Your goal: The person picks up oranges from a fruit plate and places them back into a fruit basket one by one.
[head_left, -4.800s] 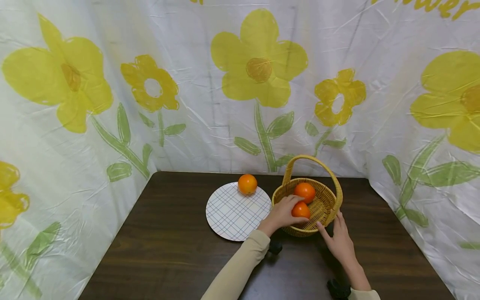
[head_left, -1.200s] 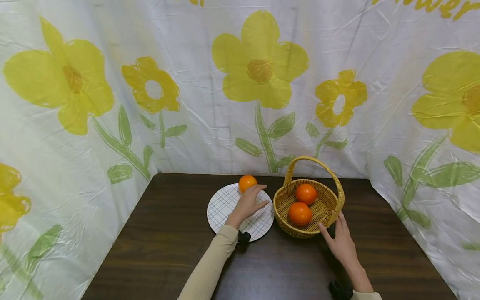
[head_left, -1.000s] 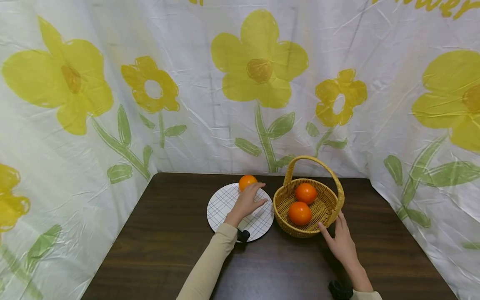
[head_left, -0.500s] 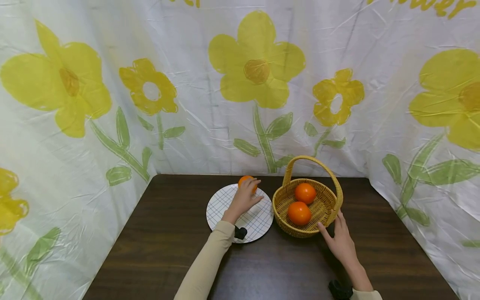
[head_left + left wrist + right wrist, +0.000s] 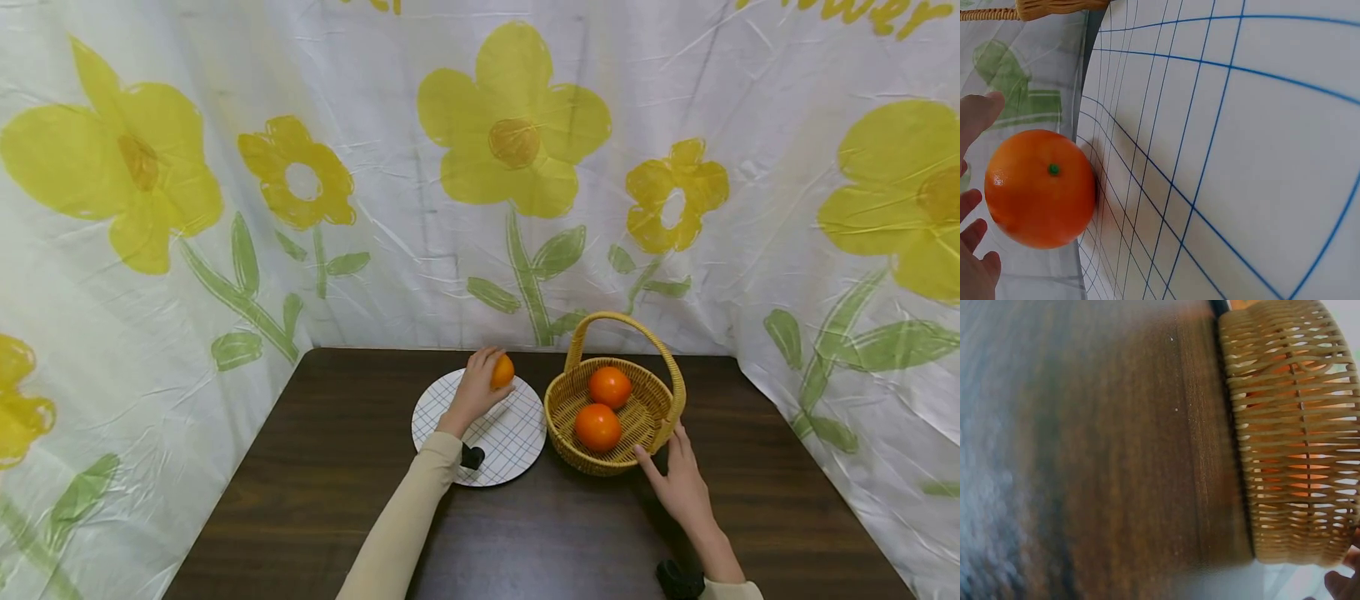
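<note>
My left hand (image 5: pixel 474 395) is at the far side of the plate, its fingers spread around the left of an orange (image 5: pixel 502 372) with a small green stem spot. In the left wrist view, the thumb and fingertips flank this orange (image 5: pixel 1041 189), and a gap shows between thumb and fruit. The white plate (image 5: pixel 495 450) has a blue grid pattern. Right of it stands a yellow wicker basket (image 5: pixel 572 442) holding two round orange-red fruits, one nearer (image 5: pixel 597 427) and one farther (image 5: pixel 610 387). My right hand (image 5: pixel 684 490) rests against the basket's right side, fingers fairly straight, thumb at its rim.
Everything stands on a dark wooden table (image 5: pixel 315 467). The basket's tall arched handle (image 5: pixel 626 317) rises above its bowl. A white curtain (image 5: pixel 390 275) with yellow flowers hangs behind the table and along its sides.
Earlier my left hand was in the basket at the nearer fruit; it has moved left over the plate and now curves around the orange's left side. My right hand has stayed at the basket.
</note>
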{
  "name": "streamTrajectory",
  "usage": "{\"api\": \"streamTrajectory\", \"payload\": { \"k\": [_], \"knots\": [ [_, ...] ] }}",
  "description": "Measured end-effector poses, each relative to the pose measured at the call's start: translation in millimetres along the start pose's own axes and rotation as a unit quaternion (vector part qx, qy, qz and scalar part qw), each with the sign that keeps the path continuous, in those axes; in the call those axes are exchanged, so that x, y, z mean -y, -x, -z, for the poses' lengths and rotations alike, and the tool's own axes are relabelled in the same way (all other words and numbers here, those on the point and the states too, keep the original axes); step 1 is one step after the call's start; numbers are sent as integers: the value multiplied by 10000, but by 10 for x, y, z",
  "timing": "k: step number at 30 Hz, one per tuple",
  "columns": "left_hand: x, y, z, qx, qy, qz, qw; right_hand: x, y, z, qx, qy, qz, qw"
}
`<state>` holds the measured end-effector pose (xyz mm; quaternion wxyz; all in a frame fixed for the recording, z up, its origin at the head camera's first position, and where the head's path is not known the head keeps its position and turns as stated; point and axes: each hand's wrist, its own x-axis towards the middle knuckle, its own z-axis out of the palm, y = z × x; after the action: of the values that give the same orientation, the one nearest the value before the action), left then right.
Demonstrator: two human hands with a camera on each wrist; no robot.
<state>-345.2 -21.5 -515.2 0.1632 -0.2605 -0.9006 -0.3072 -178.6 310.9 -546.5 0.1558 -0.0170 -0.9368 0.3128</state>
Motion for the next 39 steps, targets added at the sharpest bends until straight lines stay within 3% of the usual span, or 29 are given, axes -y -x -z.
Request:
{"api": "streamTrajectory", "payload": {
  "k": [11,25,39],
  "knots": [
    [61,-23,9,51,282,301,9991,0,-4,-8,-14,-52,13,10000],
    [134,-74,-7,576,461,953,9927,-5,-7,-12,9,-10,-39,10000],
    [183,-93,-54,660,627,1139,9893,8,-9,4,-16,14,-32,10000]
  ]
}}
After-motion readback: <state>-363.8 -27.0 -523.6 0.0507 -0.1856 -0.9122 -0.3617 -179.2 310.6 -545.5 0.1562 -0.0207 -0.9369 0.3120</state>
